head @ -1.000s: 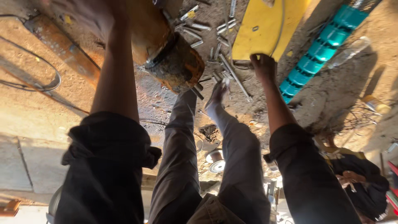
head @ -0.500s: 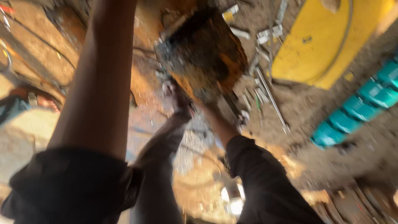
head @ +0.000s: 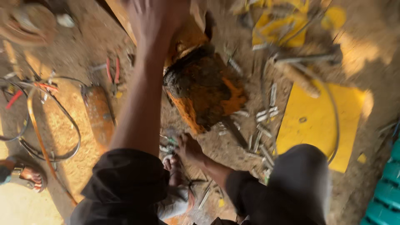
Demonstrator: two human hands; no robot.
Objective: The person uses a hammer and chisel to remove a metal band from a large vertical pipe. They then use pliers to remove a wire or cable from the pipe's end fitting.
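A heavy orange machine housing (head: pixel 204 93), caked in dark grease, lies on the sandy ground in the middle of the view. My left hand (head: pixel 152 21) is stretched past its upper left side with the fingers spread, and I see nothing held in it. At the housing's near lower corner, my right hand (head: pixel 188 148) is low by the ground. Its fingers are blurred and partly hidden, so its grip is unclear. A sandalled foot (head: pixel 173 166) is just below that hand.
Several loose bolts (head: pixel 264 116) are scattered right of the housing beside a flat yellow panel (head: pixel 321 125). Red-handled pliers (head: pixel 112 71), an orange cylinder (head: pixel 98 114) and looped cables (head: pixel 41 125) lie left. Another person's sandalled foot (head: pixel 25 175) is at the far left; a teal crate (head: pixel 383 196) is bottom right.
The view has swung and blurred. The orange housing, earlier up between my hands, now sits lower in the middle. My left hand has moved above it and opened its fingers.
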